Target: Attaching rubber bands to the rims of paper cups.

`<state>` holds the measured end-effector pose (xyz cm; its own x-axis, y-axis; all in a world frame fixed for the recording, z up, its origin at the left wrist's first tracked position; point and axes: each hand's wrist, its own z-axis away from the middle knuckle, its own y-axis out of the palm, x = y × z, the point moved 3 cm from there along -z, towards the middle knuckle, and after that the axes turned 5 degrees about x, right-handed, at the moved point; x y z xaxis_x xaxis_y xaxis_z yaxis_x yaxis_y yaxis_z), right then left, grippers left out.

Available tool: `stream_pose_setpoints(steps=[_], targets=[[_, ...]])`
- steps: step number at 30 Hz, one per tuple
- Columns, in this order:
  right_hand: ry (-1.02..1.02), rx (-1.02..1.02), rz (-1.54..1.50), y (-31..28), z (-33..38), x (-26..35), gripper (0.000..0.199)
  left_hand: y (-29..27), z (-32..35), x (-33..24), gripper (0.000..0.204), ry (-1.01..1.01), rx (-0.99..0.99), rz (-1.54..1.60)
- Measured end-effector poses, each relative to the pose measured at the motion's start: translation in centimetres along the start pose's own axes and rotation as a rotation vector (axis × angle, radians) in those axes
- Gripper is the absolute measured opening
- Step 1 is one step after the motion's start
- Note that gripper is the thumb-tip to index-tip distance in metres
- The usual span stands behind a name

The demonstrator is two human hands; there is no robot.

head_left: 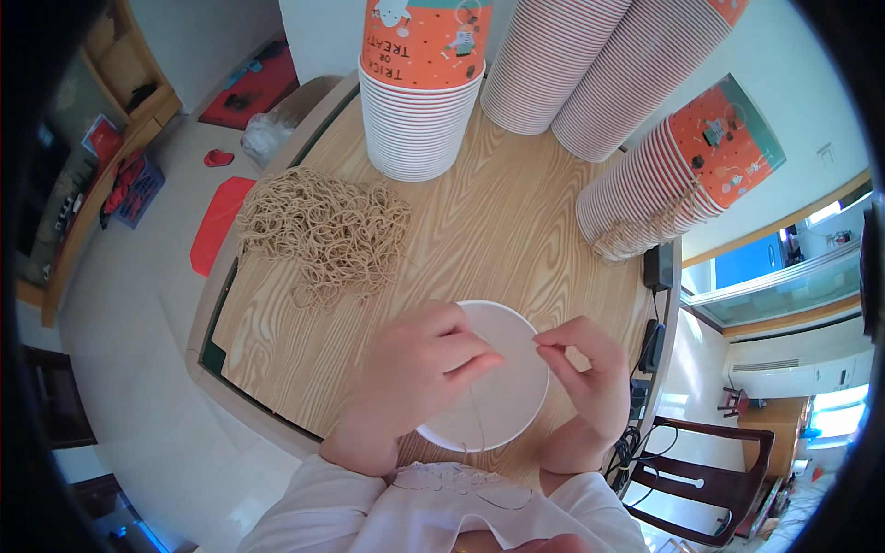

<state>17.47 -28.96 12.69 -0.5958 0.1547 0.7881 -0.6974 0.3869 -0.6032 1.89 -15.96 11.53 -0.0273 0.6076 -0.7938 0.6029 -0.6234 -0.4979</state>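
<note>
So the wood-look tabletop is carrying nearly everything here, with tall tub stacks standing along its far side and some loose strings lying along the right-hand one. The tan string heap is sprawling by the left edge, and one open white tub is sitting mouth-up right in front of the person. The left hand is hovering over that tub, fingers curling in, but it's blurring, so I can't tell if it's gripping anything. The right hand is pinching thumb to finger by the tub's right side; anything between the tips is too thin to make out. A thin strand is running from below the left hand to the near rim. My guess is they're working that strand onto the tub, and the next move is probably calling for a steady two-handed pinch with no tugging. As for writing, the left stack's orange top is showing dark lettering, upside down from here, plus a little white ghost; no brand is jumping out.
</note>
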Motion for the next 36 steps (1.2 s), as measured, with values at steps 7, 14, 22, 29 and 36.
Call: stream_pose_setpoints(steps=[7,14,22,29,36], targets=[[0.036,-0.076,0.072,-1.2,0.2,-0.6,0.017,-1.2,-0.2,-0.1,0.032,-0.107,0.004,-0.152],[-0.247,0.006,0.111,1.1,0.7,2.1,0.019,2.3,0.4,-1.8,0.057,0.124,0.174,0.016],[-0.217,-0.049,0.063,0.9,0.6,1.8,0.017,0.8,-0.3,-1.3,0.023,0.049,0.047,0.100],[-0.176,-0.057,0.049,0.5,0.4,1.7,0.014,1.1,-0.1,-0.8,0.012,0.028,0.093,0.021],[-0.228,-0.017,0.083,0.8,0.1,1.2,0.013,0.7,-0.5,-1.0,0.010,-0.017,0.095,0.051]])
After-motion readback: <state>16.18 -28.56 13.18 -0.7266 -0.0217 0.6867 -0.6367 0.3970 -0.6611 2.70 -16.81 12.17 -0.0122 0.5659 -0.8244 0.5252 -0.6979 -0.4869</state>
